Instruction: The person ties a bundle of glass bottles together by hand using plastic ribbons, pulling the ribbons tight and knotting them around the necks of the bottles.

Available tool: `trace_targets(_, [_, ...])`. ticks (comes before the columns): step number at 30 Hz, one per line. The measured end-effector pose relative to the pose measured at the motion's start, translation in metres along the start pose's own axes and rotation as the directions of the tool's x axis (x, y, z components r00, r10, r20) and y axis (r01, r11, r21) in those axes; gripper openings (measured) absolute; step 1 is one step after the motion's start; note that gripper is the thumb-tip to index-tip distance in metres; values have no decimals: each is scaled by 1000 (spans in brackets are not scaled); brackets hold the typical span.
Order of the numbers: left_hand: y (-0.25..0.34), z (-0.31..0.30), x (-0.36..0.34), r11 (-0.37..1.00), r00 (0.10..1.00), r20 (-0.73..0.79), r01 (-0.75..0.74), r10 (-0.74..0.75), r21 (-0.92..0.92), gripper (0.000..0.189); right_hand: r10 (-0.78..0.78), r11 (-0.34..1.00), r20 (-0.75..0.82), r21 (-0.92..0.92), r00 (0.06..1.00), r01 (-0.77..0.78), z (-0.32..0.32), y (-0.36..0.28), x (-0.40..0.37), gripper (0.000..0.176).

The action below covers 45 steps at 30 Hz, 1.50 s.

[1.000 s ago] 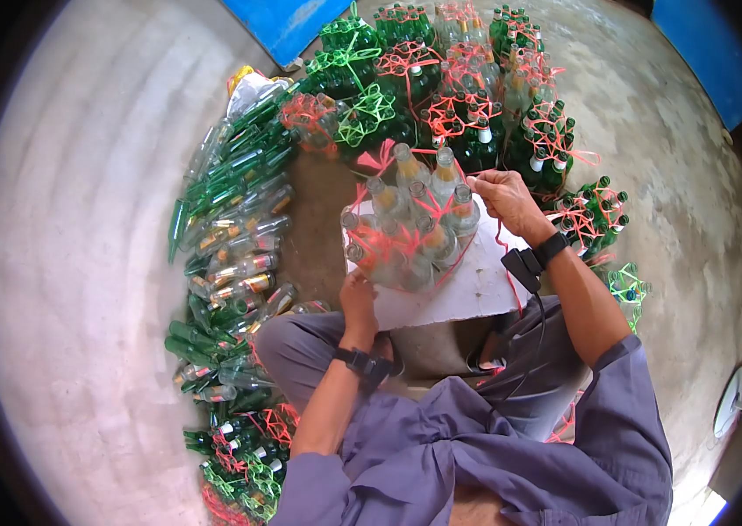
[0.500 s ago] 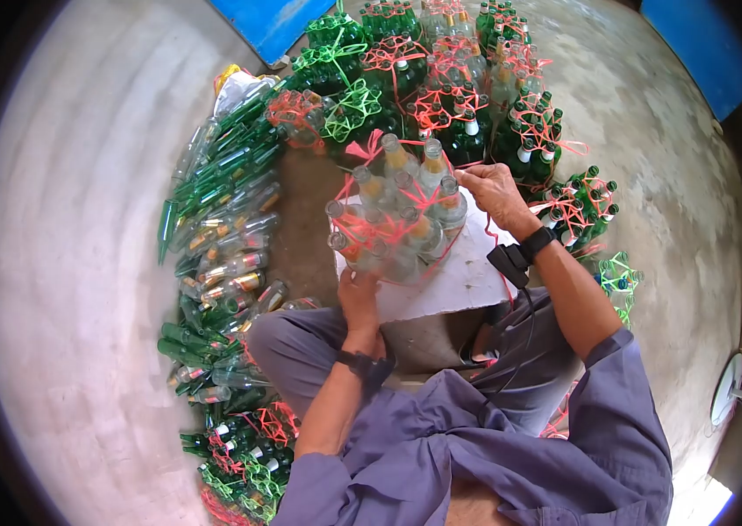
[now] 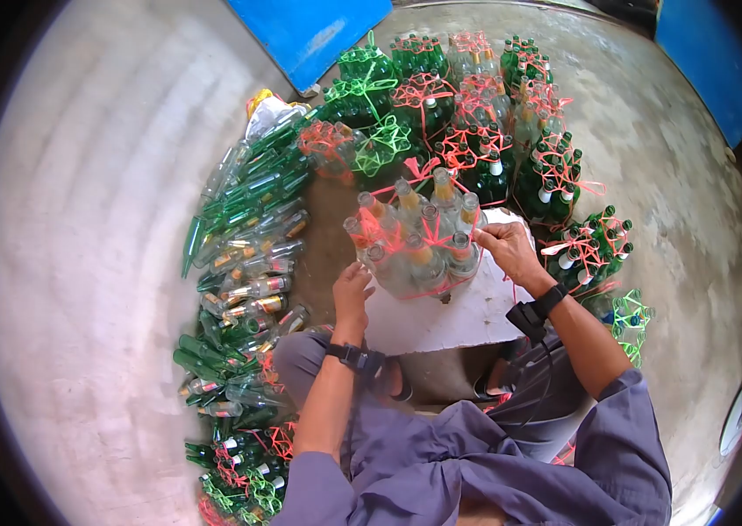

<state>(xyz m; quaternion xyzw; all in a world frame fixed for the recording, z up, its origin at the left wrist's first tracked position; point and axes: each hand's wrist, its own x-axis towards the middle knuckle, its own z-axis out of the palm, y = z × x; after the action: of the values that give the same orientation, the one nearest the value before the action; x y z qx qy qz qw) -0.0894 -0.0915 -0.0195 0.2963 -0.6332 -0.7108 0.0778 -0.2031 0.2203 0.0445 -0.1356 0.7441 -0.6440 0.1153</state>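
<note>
A bundle of clear glass bottles (image 3: 415, 245), laced together with red string (image 3: 431, 235), stands on a white board (image 3: 441, 316) in front of me. My left hand (image 3: 352, 287) rests against the bundle's near left side. On the bundle's right side, my right hand (image 3: 504, 250) pinches the red string by the bottle necks. Both wrists wear black bands.
Tied bundles of green bottles (image 3: 476, 158) with red and green string fill the floor behind and to the right. Loose green and clear bottles (image 3: 244, 237) lie in a pile on the left. A blue panel (image 3: 310, 35) stands at the back. The floor is bare concrete.
The bundle has tilted more upright and shifted slightly right. My left hand moved up along its left side, and my right hand came nearer, still on the string.
</note>
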Motion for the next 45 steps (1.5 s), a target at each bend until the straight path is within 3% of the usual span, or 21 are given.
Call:
trace_targets(4, [8, 7, -23, 995, 995, -95, 15, -24, -101, 43, 17, 999, 1, -30, 1000, -17, -2, -6, -2, 32])
trace_targets(7, [14, 22, -38, 998, 997, -48, -60, 59, -29, 42, 8, 1000, 10, -22, 1000, -8, -1, 0, 0, 36])
trace_targets(9, [11, 30, -47, 975, 978, 10, -209, 208, 79, 46, 28, 999, 21, 19, 999, -29, -1, 1, 0, 35])
trace_targets(12, [17, 36, -54, 952, 951, 76, -303, 299, 45, 47, 44, 999, 23, -19, 999, -44, -2, -5, -3, 35])
trace_targets(13, [16, 34, -54, 952, 951, 68, -303, 300, 37, 47, 54, 998, 8, -32, 999, -54, -2, -6, -3, 36])
trace_targets(15, [11, 30, -52, 906, 931, 90, -364, 353, 216, 45, 66, 997, 10, -34, 998, -65, -2, 2, -1, 35])
trace_targets(18, [1, 24, -45, 885, 917, 109, -399, 384, 238, 43, 115, 993, -11, -7, 993, -115, 0, 5, -1, 34])
trace_targets(20, [-3, 22, -44, 885, 916, 108, -401, 386, 238, 44, 108, 992, -5, 67, 994, -107, 1, 5, -3, 32])
trace_targets(24, [-13, 23, -40, 860, 898, 97, -439, 429, 260, 46, 101, 994, -17, 44, 995, -100, 3, 9, -3, 32])
trace_targets(32, [-9, 19, -45, 880, 924, 112, -383, 366, 280, 48, 180, 959, -40, 228, 983, -166, 10, 1, -6, 31])
trace_targets(40, [-8, 18, -48, 888, 924, 91, -382, 371, 254, 43, 182, 946, -23, 278, 983, -168, 8, 6, -7, 28])
trace_targets(42, [-6, 16, -45, 943, 945, 74, -324, 318, 81, 40, 185, 944, -31, 282, 982, -169, 9, 5, -6, 28])
trace_targets(45, [33, 12, -46, 943, 947, 47, -322, 319, 81, 34, 181, 947, -45, 279, 983, -161, 9, 8, -8, 29])
